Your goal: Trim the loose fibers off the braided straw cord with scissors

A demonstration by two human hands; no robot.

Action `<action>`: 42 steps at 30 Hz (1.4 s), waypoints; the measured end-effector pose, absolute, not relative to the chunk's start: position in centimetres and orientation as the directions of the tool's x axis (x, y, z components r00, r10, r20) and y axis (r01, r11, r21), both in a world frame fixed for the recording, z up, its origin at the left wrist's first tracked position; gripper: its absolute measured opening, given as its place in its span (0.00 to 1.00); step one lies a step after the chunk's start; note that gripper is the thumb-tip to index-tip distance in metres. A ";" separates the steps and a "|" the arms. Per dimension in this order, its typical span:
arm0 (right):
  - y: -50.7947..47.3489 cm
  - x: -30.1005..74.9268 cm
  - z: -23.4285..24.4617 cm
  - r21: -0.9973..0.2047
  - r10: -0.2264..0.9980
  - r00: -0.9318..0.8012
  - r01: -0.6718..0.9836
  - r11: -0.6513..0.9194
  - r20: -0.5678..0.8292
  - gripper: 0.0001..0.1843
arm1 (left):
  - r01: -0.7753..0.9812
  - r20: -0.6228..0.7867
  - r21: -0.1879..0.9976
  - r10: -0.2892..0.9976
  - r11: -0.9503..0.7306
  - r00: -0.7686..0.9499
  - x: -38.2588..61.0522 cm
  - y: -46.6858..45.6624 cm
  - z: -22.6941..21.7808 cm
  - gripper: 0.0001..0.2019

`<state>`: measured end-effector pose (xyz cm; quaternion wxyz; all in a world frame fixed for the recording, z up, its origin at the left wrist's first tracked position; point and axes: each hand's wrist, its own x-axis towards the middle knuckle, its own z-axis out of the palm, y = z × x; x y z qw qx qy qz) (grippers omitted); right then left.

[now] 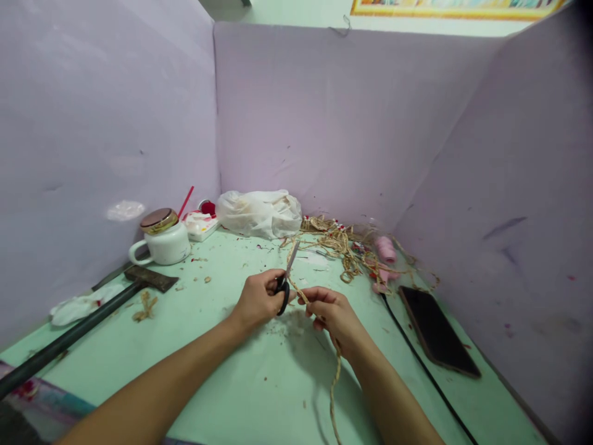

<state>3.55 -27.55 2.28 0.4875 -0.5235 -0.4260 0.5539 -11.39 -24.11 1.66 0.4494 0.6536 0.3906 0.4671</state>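
In the middle of the head view my left hand is closed on the black handles of a pair of scissors, whose blades point up and away from me. Just right of it, my right hand pinches a braided straw-coloured cord. One end of the cord runs up beside the scissors, and the rest hangs down toward the near edge. Whether the blades touch the cord, I cannot tell. Small fibre scraps lie on the green tabletop under my hands.
At left lie a hammer with a long dark handle and a lidded white mug. A white plastic bag and tangled cord sit at the back. Right are a pink glue gun, its black cable, a phone and lilac walls.
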 end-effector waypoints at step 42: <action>-27.0 4.0 1.9 -0.985 0.987 0.158 -0.174 0.001 -0.027 0.13 | 0.744 0.346 0.095 0.723 -0.661 0.598 -12.5 -24.2 1.4 0.25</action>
